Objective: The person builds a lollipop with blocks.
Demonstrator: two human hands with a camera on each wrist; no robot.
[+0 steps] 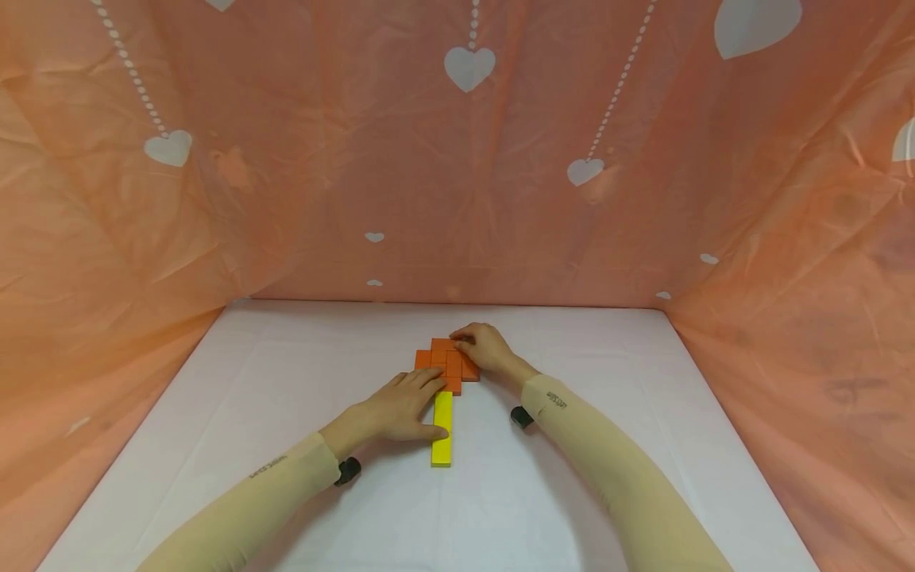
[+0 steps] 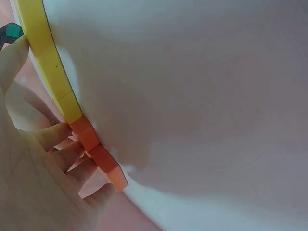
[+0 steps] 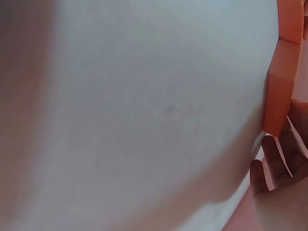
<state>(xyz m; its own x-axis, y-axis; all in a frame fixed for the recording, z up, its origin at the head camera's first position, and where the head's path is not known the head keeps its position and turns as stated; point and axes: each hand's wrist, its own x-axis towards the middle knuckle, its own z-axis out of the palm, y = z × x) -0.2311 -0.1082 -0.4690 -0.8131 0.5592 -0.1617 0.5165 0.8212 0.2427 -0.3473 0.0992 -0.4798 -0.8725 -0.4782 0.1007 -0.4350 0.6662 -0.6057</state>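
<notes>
Several orange blocks lie flat and close together on a white table. From their near edge a straight strip of yellow blocks runs toward me. My left hand is spread over the left side, its fingertips touching the orange blocks and its thumb on the yellow strip. In the left wrist view, these fingers rest along the orange blocks. My right hand bends over the far right part of the orange blocks, touching their edge. The right wrist view shows its fingers loosely bent beside an orange block.
The white table spreads out around the blocks. An orange-pink curtain with white hearts encloses its back and sides. A small black wrist device sits under the left wrist, another black device under the right.
</notes>
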